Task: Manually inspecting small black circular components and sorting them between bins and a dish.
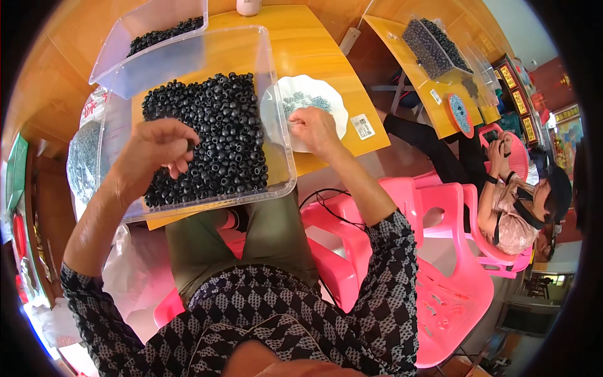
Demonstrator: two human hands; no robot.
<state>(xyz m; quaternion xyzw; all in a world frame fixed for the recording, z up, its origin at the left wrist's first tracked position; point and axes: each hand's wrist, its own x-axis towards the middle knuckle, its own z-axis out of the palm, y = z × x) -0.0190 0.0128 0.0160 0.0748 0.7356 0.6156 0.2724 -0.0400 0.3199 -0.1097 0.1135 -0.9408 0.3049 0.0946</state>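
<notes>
A clear plastic bin (284,141) in front of me holds a deep heap of small black hollow pieces (220,119), rounded like beads or caps. Over its left part, my left hand (146,156) pinches one black piece (190,145) between thumb and fingers. My right hand (316,131) is closed in a pinch above a white scalloped plate (335,103) on the bin's right; what its fingertips hold is too small to make out. Small clear, greenish pieces (304,100) lie in the plate, partly hidden behind that hand.
A second clear bin (188,28) with black pieces stands behind on the yellow table (308,38). Pink plastic chairs (440,276) are at my right. Farther right, a seated person (512,207) works near another table with a bin (433,50) and a plate of blue pieces (460,116).
</notes>
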